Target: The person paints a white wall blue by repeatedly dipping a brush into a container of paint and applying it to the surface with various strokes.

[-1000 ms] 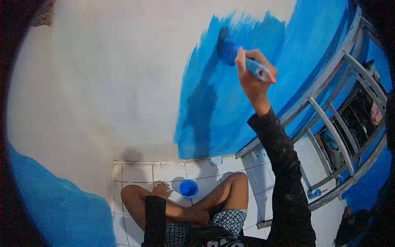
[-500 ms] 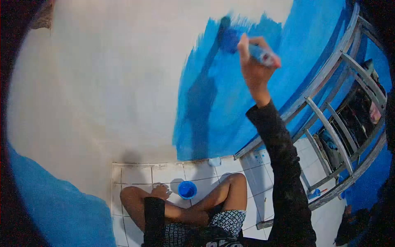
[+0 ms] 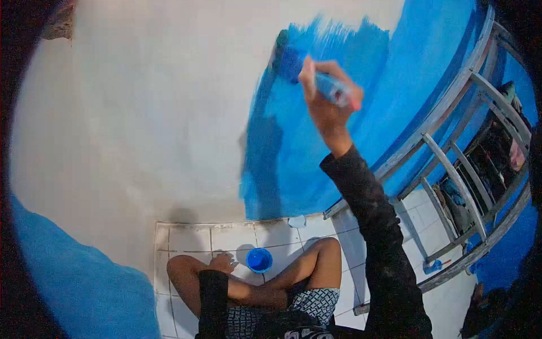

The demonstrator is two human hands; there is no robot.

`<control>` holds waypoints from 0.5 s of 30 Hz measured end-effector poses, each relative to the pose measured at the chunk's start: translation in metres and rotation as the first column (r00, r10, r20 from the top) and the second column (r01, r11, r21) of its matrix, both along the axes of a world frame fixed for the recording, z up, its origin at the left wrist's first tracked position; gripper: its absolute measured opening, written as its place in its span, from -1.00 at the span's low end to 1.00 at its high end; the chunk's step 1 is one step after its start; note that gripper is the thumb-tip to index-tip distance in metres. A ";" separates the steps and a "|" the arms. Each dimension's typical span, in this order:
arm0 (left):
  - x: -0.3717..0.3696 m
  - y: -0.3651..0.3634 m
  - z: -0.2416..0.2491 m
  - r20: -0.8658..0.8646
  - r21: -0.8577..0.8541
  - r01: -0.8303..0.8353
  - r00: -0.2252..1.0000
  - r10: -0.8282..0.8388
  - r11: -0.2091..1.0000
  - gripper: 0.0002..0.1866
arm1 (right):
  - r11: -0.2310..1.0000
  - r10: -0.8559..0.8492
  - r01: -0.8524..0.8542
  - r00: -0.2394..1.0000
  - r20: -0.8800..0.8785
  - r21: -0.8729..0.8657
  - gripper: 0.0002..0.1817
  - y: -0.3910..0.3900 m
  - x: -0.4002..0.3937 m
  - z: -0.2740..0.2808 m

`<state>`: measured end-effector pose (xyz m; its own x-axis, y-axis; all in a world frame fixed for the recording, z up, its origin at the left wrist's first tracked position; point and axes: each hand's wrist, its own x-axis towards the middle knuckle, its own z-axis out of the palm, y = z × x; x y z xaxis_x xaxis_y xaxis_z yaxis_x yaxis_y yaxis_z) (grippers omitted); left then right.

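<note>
My right hand (image 3: 330,96) is raised at the wall, its fingers wrapped round the handle of a wide paintbrush (image 3: 292,63). The blue bristles meet the wall near the upper left edge of the wet blue paint (image 3: 305,135). Bare whitish wall (image 3: 169,113) lies left of that edge. Low down, my left hand (image 3: 223,262) rests by my bent knee with its fingers apart, holding nothing. Just right of it a small blue tub (image 3: 259,260) of blue paint stands on the tiles.
A wooden ladder (image 3: 451,164) leans at the right, with dark items behind its rungs. Another brush (image 3: 433,265) lies on the floor by it. A pale scrap (image 3: 297,221) sits at the wall's foot. Blue paint (image 3: 84,277) covers the lower left wall.
My right hand has moved left and slightly down with the brush, to the left edge of the blue area. My left hand has stayed by my knee.
</note>
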<state>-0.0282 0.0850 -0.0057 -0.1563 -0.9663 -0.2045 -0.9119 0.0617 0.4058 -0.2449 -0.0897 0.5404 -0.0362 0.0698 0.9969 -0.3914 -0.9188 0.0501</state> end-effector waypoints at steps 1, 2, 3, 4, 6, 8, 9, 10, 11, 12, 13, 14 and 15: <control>-0.001 -0.001 0.002 0.000 0.002 -0.005 1.000 0.005 1.000 -0.64 | 0.998 -0.012 0.011 1.000 0.009 0.059 -0.87 0.000 0.003 -0.019; -0.003 -0.002 0.002 0.026 0.021 -0.015 1.000 0.014 1.000 -0.62 | 0.993 -0.023 0.021 1.000 0.016 0.118 -0.89 0.005 0.004 -0.040; -0.003 0.000 0.002 0.053 0.042 -0.024 0.998 0.022 0.999 -0.61 | 0.989 0.000 0.002 1.000 -0.011 0.151 -0.89 0.008 0.003 -0.061; -0.001 -0.003 -0.007 0.056 0.035 -0.010 0.998 0.008 0.999 -0.61 | 0.984 0.024 -0.017 0.999 -0.037 0.179 -0.89 0.011 0.003 -0.078; 0.004 -0.010 -0.046 0.053 -0.032 0.039 0.998 -0.037 0.999 -0.60 | 0.973 -0.037 0.068 0.989 -0.140 0.219 -0.89 0.025 0.000 -0.104; 0.011 -0.018 -0.083 0.049 -0.107 0.077 0.996 -0.072 0.991 -0.60 | 0.957 -0.097 0.158 0.965 -0.244 0.245 -0.89 0.026 -0.002 -0.102; 0.013 -0.022 -0.099 0.041 -0.148 0.095 0.995 -0.089 0.984 -0.59 | 0.933 0.003 0.084 0.971 -0.240 0.349 -0.87 0.025 -0.006 -0.095; 0.014 -0.024 -0.115 0.035 -0.184 0.104 0.994 -0.099 0.977 -0.58 | 0.893 0.098 0.013 0.970 -0.222 0.451 -0.85 0.024 -0.009 -0.087; 0.015 -0.026 -0.135 0.016 -0.238 0.111 0.994 -0.111 0.965 -0.58 | 0.923 0.086 -0.015 0.982 -0.170 0.383 -0.86 0.016 -0.010 -0.072; 0.016 -0.028 -0.154 -0.005 -0.296 0.106 0.994 -0.112 0.949 -0.57 | 0.949 0.082 -0.041 0.989 -0.119 0.311 -0.86 0.006 -0.009 -0.050; 0.013 -0.029 -0.176 -0.076 -0.385 0.061 0.992 -0.098 0.921 -0.57 | 0.978 0.004 0.017 0.995 -0.098 0.208 -0.86 0.004 -0.008 -0.025; 0.019 -0.026 -0.161 -0.009 -0.313 0.117 0.992 -0.126 0.943 -0.57 | 0.991 -0.071 0.078 0.995 -0.067 0.106 -0.85 0.005 -0.006 0.000; 0.019 -0.024 -0.142 0.019 -0.258 0.130 0.991 -0.130 0.957 -0.57 | 0.991 0.042 -0.044 0.999 0.022 0.129 -0.85 0.002 -0.004 0.020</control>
<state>-0.0095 0.0609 -0.1473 -0.2841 -0.9575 0.0490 -0.8896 0.2823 0.3591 -0.2485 -0.0877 0.5600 -0.0556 -0.0618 0.9965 -0.3510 -0.9332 -0.0775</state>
